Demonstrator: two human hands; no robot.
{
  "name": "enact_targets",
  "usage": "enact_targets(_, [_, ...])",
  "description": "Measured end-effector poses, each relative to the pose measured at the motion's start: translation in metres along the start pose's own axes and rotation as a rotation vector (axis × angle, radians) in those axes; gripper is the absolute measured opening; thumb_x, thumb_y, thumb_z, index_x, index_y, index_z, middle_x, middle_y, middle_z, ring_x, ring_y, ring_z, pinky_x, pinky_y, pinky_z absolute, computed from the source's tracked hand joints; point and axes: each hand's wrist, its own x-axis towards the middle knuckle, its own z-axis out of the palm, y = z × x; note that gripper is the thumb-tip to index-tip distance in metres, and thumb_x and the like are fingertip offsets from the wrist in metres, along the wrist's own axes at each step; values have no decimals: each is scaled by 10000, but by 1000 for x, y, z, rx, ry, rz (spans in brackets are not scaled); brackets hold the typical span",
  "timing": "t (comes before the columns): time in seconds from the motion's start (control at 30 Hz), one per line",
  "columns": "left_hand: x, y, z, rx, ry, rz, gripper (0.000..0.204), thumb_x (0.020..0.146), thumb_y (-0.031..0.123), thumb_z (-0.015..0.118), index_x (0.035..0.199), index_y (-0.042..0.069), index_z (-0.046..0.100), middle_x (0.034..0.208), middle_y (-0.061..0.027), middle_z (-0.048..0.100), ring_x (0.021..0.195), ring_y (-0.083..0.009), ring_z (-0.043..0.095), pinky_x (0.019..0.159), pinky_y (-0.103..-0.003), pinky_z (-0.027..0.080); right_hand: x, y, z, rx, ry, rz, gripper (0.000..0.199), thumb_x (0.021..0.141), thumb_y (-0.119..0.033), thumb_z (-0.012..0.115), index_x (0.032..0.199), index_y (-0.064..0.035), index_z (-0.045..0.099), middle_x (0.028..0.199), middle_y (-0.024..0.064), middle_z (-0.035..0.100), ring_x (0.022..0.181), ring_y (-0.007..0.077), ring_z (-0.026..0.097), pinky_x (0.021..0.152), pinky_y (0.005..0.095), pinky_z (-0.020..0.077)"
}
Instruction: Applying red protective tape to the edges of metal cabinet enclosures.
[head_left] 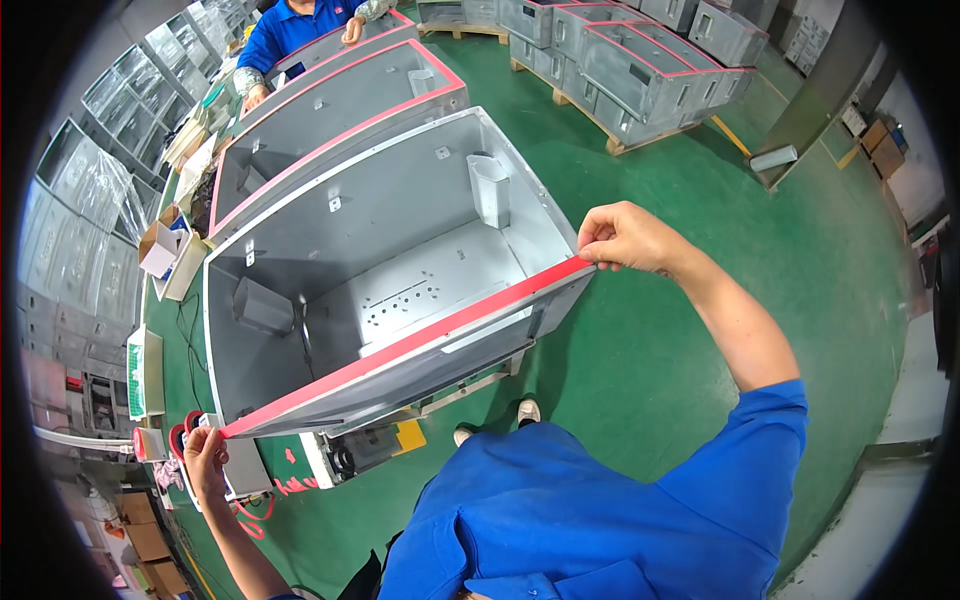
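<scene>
A grey metal cabinet box [345, 215], open at the top, stands in front of me. A strip of red tape [420, 345] runs taut along its near rim, from the left corner to the right corner. My left hand [207, 462] pinches the strip's left end, just off the left corner. At the right corner my right hand [630, 238] pinches the other end between thumb and fingers. The box's remaining rims show bare pale metal. Inside are two light-grey brackets [488, 190] and a row of small holes in the floor panel.
Beyond stand more grey boxes [330, 120] with red-taped rims, where a co-worker in blue [300, 35] rests both hands. Stacked boxes [660, 75] sit on pallets at the far right. Tape rolls [180, 438], an opened carton [165, 250] and a pale bin [148, 370] lie left.
</scene>
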Motion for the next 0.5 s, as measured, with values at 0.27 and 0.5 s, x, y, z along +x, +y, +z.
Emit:
enact_targets(0.27, [-1,3,6,-5,34,-26,75,816,104,586,783,99,519,630,39,518,515,-33,468,409,-152,328,3,5,0,-190,18,-115,106,696,-92,616,730,8,601,653,58,579,612,125,542,562,261,432])
enact_targets(0.5, [5,-1,3,7,27,-17,68,814,99,587,780,97,528,627,41,517,493,-26,455,400,-148,314,4,5,-2,-153,-45,-57,93,723,-89,626,733,-4,590,662,27,566,616,86,508,554,232,413])
